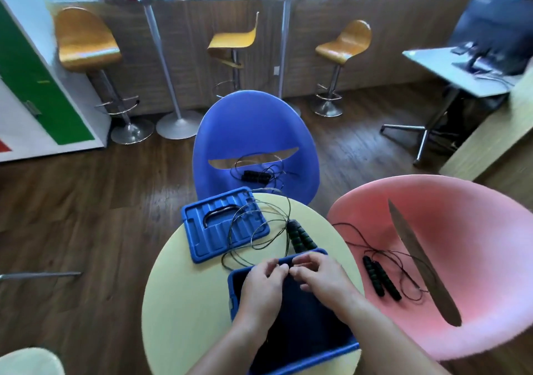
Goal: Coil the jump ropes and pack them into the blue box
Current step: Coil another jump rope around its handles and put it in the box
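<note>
Pink chair (476,245): fills the right of my feed, close to the right of the hands and drawn up near the bench edge. A long slot cuts through its shell.
Blue chair (253,126): straight beyond the hands, at the far side of the bench, with its seat turned towards me.
Bench (178,302): round and pale yellow, beneath both hands. It carries the box, the lid and one rope.
Blue box (305,320): open, directly under the hands, its dark inside showing between the wrists.
Lid (219,230): lies inner face up, beyond the left hand and off to its left, just beside the box's far left corner.
Left hand (265,285): over the far rim of the box, thumb and fingers pinching the thin cord of the bench rope.
Right hand (320,279): beside the left, fingertips almost touching it, fingers curled towards the thumb. Blur keeps me from telling whether the cord is in its grip.
Bench rope (300,237): black foam handles lie side by side just beyond the right hand, at the box's far rim. The cord sprawls in loose loops over the lid and bench and runs back to the left hand.
Pink-chair rope (380,278): uncoiled on the seat, to the right of the right hand, handles side by side.
Blue-chair rope (255,176): farthest beyond the hands, handles together on the seat, cord loose around them.
</note>
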A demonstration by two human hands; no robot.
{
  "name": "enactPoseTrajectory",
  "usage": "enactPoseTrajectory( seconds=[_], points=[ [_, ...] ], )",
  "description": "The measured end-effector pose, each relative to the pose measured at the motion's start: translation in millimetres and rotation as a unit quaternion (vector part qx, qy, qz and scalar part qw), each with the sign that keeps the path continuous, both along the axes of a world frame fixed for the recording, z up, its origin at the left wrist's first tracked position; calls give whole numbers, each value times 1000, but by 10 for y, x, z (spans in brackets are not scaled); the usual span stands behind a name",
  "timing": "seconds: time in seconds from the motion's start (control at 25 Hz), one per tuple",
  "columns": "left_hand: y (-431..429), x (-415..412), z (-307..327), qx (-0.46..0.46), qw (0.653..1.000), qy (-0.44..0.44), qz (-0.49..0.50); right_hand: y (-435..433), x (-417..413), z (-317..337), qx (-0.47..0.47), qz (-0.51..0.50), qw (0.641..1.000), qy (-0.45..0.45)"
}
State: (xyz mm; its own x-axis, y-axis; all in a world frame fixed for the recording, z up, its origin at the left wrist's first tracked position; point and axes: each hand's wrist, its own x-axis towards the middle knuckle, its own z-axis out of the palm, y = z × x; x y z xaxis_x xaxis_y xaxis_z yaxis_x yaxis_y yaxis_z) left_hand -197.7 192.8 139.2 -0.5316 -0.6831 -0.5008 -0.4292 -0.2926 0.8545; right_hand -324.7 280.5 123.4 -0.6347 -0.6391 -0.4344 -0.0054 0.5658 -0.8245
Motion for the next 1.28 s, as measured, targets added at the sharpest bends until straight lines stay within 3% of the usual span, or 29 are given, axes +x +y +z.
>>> enactPoseTrajectory(
  seconds=[0.2,0.36,0.48,0.6,0.72,0.84,1.0,1.08,1.28],
  points=[
    [-444,-475,58,-80,995,10,-61,-290,-514,185,2,-38,998,58],
    [-936,-827,-210,-167,979,-76,-84,-582,-1068,48,69,2,992,107],
    [-1341,-982,-545,-227,946,-197,-119,-841,-1434,-255,169,86,974,123],
    [-1571,-1073,-870,-226,896,-281,-260,-1061,-1606,-618,260,168,942,132],
    [-1611,-1217,-1133,-214,859,-305,-351,-1231,-1616,-913,295,217,919,147],
    [-1631,-1307,-1285,-254,854,-303,-338,-1361,-1607,-1096,294,216,917,162],
    [-1617,-1347,-1344,-313,815,-324,-366,-1395,-1608,-1245,291,207,919,168],
    [-1648,-1333,-1339,-313,827,-310,-348,-1328,-1607,-1256,279,182,928,166],
    [-1745,-1198,-1060,-304,896,-219,-238,-1166,-1664,-899,199,105,963,150]
  ],
)
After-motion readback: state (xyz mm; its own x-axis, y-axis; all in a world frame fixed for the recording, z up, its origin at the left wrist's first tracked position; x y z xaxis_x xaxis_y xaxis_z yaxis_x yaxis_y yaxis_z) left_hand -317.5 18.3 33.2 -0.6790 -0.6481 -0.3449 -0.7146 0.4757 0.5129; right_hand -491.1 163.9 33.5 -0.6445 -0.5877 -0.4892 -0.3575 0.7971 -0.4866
